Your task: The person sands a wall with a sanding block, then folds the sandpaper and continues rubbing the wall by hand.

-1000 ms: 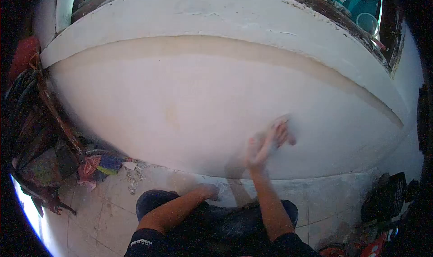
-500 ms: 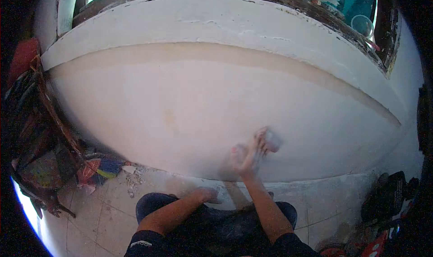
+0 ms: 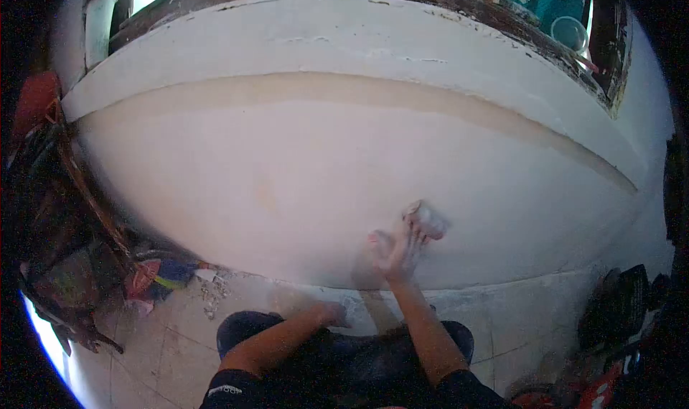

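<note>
My right hand (image 3: 402, 249) is dusted white and presses a small greyish-pink block (image 3: 431, 222) against the white wall (image 3: 287, 172), low and right of the middle. Its fingers lie over the block's left side, and the thumb sticks out to the left. My left hand (image 3: 333, 313) rests low near my knees, close to the foot of the wall; its fingers are too dim and blurred to make out.
Above the wall runs a ledge with a clear cup (image 3: 569, 33) at the right and a white container (image 3: 101, 28) at the left. Cloths and bags (image 3: 72, 272) are heaped at the left. Dark bags (image 3: 613, 308) stand on the tiled floor (image 3: 179, 351) at the right.
The view has shifted slightly. My right hand and the block stay at nearly the same place on the wall, the block a little more tilted and less blurred.
</note>
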Available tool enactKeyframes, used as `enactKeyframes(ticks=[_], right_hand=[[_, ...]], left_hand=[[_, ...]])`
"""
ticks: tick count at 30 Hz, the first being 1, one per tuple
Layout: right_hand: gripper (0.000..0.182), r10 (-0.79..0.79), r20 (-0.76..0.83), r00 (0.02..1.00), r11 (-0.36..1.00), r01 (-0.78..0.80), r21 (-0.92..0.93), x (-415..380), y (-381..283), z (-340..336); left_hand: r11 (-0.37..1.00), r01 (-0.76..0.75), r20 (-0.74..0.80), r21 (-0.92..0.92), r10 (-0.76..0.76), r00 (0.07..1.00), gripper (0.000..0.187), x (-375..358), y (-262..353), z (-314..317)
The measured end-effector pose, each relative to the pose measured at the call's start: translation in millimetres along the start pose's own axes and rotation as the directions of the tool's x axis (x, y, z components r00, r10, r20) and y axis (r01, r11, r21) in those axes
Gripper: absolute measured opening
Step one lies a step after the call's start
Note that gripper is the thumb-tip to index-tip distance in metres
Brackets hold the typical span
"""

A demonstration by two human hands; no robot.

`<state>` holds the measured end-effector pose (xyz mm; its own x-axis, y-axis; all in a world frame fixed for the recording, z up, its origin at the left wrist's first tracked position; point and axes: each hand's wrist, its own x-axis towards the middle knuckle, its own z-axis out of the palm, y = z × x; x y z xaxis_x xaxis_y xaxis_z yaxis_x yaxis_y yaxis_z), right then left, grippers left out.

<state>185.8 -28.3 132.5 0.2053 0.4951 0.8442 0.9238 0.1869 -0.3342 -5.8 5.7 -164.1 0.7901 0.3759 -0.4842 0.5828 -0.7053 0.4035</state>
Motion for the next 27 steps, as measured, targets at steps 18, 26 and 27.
enactKeyframes(ticks=[18,26,27], right_hand=[[0.100,-0.030,-0.160,0.987,0.997,0.040,0.060,73.6,4.1,-41.5],[0.096,-0.006,0.053,0.999,1.000,0.006,0.007,-0.2,20.9,8.9],[0.096,-0.008,0.013,1.000,1.000,0.008,0.003,24.5,10.4,-8.0]], left_hand=[[0.992,0.002,0.080,0.125,-0.012,0.997,0.068,31.8,1.4,-10.2],[0.994,0.108,-0.140,0.020,-0.104,0.985,0.070,21.8,-4.5,4.9],[0.996,0.073,-0.039,0.050,-0.071,0.997,0.070,14.0,-0.4,-13.4]])
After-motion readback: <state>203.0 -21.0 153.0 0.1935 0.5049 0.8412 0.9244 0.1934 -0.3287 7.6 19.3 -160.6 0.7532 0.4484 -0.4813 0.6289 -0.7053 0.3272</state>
